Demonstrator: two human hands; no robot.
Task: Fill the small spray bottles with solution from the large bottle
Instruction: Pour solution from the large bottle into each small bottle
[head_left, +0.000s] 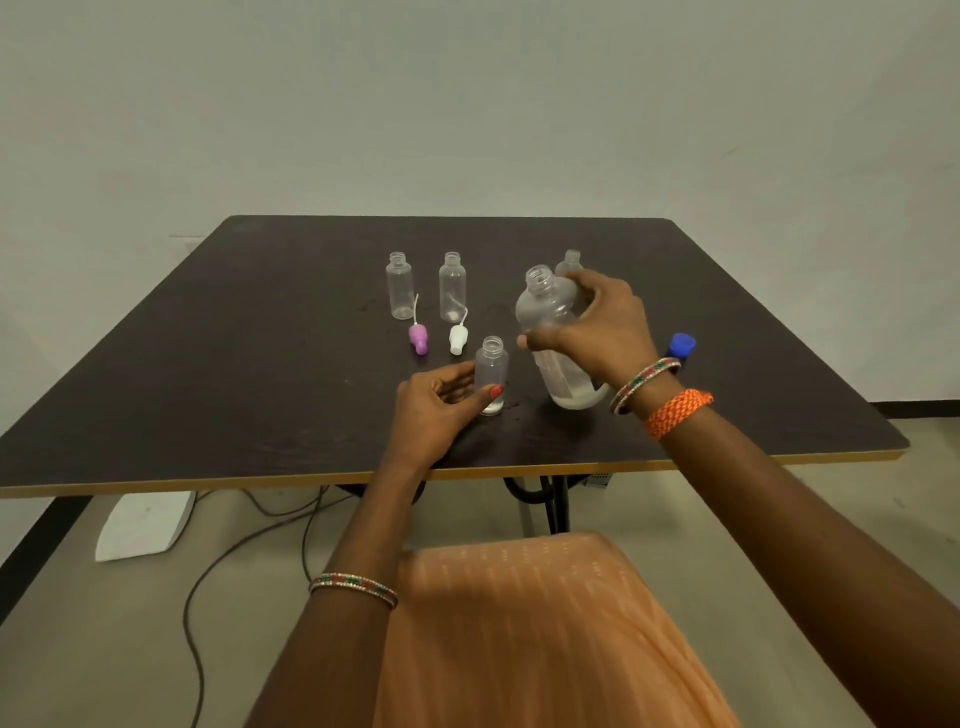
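So, from the head view, our right hand (597, 322) wraps around the uncapped large bottle (558, 343), standing upright near the table's (208, 364) front edge with only a little solution at its base. Our left hand (436, 405) pinches the nearest small bottle (491, 374) just beside it; a trace of liquid shows at its bottom. Two more small bottles (400, 286) stand behind, seemingly empty, spray tops (418, 338) lying beside them. We judge the filling barely begun.

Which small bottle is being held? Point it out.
The nearest small bottle, gripped by the left hand beside the large bottle. The other three small bottles stand untouched farther back.
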